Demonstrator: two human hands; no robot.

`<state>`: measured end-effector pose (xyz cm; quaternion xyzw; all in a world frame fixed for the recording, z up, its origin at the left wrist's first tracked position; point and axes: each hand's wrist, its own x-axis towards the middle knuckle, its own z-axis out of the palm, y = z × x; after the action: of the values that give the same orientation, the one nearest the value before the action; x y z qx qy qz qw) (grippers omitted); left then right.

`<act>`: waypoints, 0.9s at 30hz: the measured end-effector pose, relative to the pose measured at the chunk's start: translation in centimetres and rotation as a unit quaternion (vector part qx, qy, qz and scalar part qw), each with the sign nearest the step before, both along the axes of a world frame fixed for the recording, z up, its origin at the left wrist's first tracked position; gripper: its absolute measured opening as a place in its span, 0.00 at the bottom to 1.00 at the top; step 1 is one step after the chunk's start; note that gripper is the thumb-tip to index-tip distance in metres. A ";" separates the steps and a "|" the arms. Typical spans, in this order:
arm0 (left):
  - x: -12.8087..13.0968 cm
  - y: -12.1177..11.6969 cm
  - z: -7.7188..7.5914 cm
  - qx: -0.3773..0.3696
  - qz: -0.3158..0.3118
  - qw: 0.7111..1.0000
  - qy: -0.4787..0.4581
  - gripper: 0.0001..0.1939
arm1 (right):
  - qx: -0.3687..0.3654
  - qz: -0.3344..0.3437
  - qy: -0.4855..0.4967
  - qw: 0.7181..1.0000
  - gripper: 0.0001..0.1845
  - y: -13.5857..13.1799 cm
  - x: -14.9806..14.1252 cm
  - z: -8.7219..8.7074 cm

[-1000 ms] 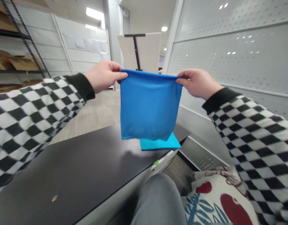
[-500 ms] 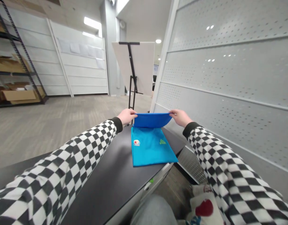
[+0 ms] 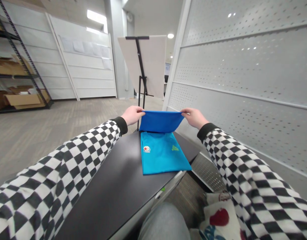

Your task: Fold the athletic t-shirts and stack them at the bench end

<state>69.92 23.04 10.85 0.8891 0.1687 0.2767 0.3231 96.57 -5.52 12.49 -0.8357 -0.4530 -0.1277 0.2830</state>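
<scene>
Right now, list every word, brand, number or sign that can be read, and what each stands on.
No word or number can be read.
Green logo on the folded turquoise shirt: lettering too small.
White badge with a red, star-like mark, same shirt: too blurred.
Sheets on the far white panel: too faint to tell of any writing.

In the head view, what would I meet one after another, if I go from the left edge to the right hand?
Rack, left hand, blue cloth, right hand.
</scene>
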 end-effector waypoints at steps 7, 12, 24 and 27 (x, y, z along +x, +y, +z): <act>-3.2 -3.7 -3.1 -0.006 -0.053 0.998 0.022 0.14 | -0.023 0.015 0.038 0.999 0.16 -4.9 -1.9 -3.6; -6.3 -7.7 -8.5 -0.007 -0.095 0.994 0.046 0.15 | -0.034 0.048 0.119 0.991 0.20 -9.9 -4.5 -10.6; -12.2 -12.7 -17.7 0.131 -0.121 0.978 0.113 0.19 | -0.011 0.132 0.037 0.990 0.17 -15.4 -9.8 -18.9; -12.6 -13.1 -17.9 0.163 -0.116 0.973 0.111 0.20 | -0.016 0.139 0.026 0.990 0.17 -15.9 -10.1 -18.9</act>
<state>57.33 9.98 -7.07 0.9687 0.0517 0.1604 0.1825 86.50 -21.39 -6.44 -0.7717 -0.5596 -0.0583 0.2966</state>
